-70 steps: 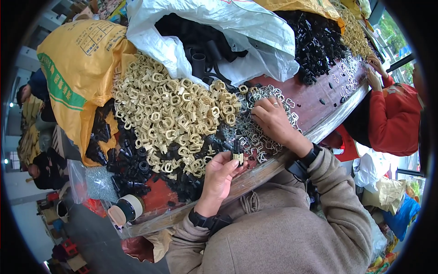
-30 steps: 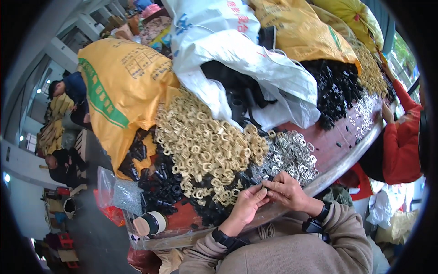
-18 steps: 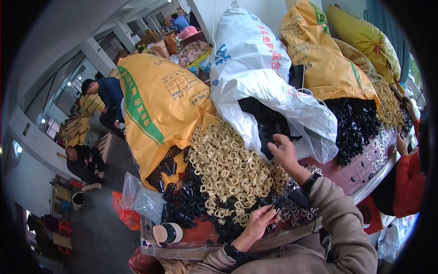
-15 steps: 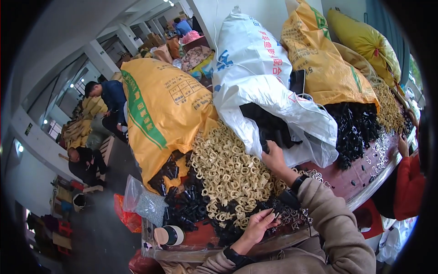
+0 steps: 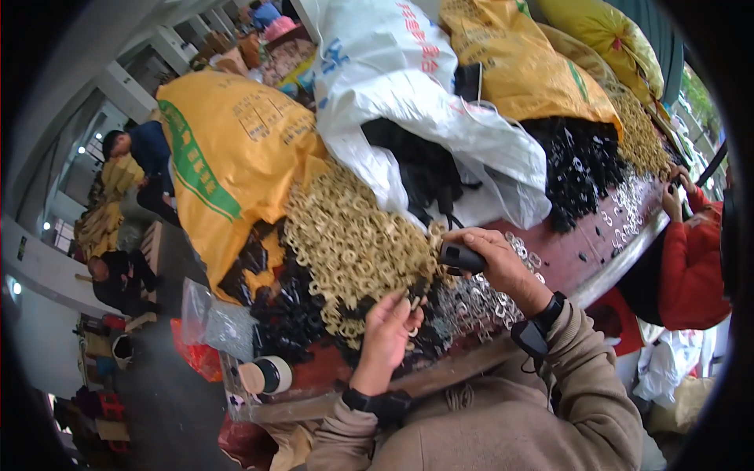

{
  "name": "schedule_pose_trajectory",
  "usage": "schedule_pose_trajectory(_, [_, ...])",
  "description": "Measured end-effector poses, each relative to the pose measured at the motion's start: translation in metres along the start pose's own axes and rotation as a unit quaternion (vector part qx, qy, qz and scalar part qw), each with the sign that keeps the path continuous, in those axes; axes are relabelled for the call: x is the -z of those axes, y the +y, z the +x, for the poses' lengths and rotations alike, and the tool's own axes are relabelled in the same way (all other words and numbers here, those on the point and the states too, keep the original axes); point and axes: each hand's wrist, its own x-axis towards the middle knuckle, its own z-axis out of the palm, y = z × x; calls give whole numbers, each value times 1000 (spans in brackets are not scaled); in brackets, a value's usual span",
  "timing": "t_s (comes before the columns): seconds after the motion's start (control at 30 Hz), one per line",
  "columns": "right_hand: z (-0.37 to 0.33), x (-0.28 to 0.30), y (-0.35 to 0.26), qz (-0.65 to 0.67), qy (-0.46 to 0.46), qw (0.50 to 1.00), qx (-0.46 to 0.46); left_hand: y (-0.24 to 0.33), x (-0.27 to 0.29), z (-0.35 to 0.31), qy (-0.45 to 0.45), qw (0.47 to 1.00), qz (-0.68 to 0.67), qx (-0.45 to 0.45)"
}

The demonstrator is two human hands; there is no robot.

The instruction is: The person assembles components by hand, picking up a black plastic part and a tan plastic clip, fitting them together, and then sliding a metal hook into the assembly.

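My right hand (image 5: 503, 263) is closed round a smooth black plastic piece (image 5: 462, 257) with a rounded end, just in front of the white sack's mouth. My left hand (image 5: 386, 326) pinches a small piece (image 5: 415, 301), partly hidden by the fingers; it looks pale and dark, and its kind is unclear. Close beyond both hands spreads a heap of beige ring-like plastic parts (image 5: 345, 235). Silver metal loops (image 5: 479, 304) lie under my right wrist. Black plastic parts (image 5: 290, 318) are piled left of my left hand.
An open white woven sack (image 5: 393, 71) of black parts stands ahead, between a yellow sack (image 5: 243, 149) and another yellow sack (image 5: 518, 63). A lidded jar (image 5: 273, 375) and a clear bag of small grey pieces (image 5: 229, 330) sit near the left edge. A co-worker in red (image 5: 691, 271) works at right.
My right hand has come back from the white sack's mouth toward my left hand with the black plastic piece. My left hand has risen and still pinches its small piece. The view has shifted.
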Motion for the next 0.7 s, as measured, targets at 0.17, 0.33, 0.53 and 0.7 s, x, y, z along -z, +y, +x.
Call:
schedule_pose_trajectory(0.17, [-34, 1, 1, -104, -78, 990, -62, 9, -12, -3, -68, 995, 33, 58])
schedule_pose_trajectory(0.33, [-42, -1, 11, -170, -110, 979, 29, 0, -8, -9, -115, 981, 138, 68])
schedule_pose_trajectory(0.53, [-50, -4, 15, -238, -99, 964, 68, -6, -7, -9, -90, 970, 212, 83])
schedule_pose_trajectory(0.7, [-54, -7, 35, -150, -27, 988, 22, -14, -8, -7, -85, 963, 232, 106])
